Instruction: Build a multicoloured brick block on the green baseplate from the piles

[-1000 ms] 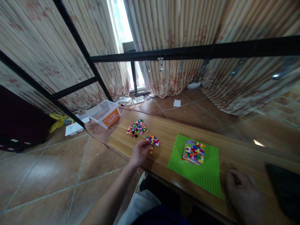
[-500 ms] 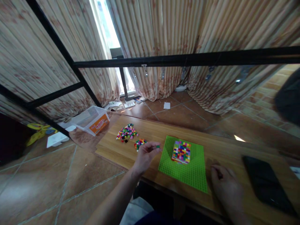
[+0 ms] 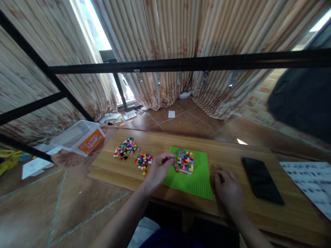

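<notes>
A block of many-coloured toy bricks (image 3: 185,161) stands on a green studded baseplate (image 3: 199,184) on the wooden table. My left hand (image 3: 160,167) is closed in a pinch at the block's left side, over the plate's left part. Between its thumb and forefinger sits a small green brick (image 3: 173,158), partly hidden. Right of the plate, my right hand (image 3: 228,187) rests on the table with curled fingers; whether anything is inside them is hidden. Two heaps of loose bricks, a larger pile (image 3: 126,148) and a smaller pile (image 3: 143,160), lie left of my left hand.
A black phone-like slab (image 3: 262,181) lies on the table to the right, with a printed sheet (image 3: 310,182) beyond it. At the left stands a clear plastic box (image 3: 77,137) with an orange label. A black metal bar (image 3: 165,66) crosses above the table's far side.
My left hand has carried the green brick from the plate's left edge to the side of the brick block. The camera view has turned right. My right hand stays curled beside the plate.
</notes>
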A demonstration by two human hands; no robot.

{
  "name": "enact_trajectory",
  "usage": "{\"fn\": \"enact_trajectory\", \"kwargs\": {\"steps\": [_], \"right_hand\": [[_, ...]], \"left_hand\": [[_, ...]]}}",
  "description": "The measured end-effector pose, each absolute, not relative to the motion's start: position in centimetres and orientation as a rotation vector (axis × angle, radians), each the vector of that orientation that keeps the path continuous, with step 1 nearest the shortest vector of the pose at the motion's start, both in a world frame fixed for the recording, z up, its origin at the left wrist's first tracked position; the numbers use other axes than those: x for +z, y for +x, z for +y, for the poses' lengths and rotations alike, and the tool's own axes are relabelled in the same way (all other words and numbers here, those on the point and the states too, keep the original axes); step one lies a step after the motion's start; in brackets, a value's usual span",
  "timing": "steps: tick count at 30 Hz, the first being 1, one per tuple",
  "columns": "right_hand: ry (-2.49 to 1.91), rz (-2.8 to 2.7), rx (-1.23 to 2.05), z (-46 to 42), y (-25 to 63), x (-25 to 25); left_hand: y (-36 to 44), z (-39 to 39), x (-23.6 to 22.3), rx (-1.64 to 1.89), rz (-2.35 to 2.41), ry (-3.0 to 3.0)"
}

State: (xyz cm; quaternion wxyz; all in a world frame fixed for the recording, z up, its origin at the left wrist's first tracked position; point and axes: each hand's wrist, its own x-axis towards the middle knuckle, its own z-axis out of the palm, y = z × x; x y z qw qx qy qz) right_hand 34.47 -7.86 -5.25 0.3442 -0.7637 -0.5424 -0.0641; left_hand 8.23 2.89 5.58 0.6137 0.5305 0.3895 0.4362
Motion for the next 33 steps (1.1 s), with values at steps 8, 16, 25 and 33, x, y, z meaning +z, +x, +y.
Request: {"fn": "enact_trajectory", "kwargs": {"steps": [8,16,25,33], "right_hand": [[-2.005,-1.351,-0.072,-7.6,33.6,-4.3],[-1.962,-1.368,-0.136,-7.5,33.8,-4.7],[-1.963,-1.381,-0.171,-7.6,34.1,-5.1],[-1.990,-1.368,-0.171,-7.6,34.2,-5.1]], "left_hand": [[10.0,5.2,6.2,0.970,0.947,1.477],[10.7,7.1,4.5,1.065,0.968,1.709],[12.0,7.5,4.0,0.976,1.040,1.842],[12.5,7.9,2.7,0.960,1.032,1.761]]}}
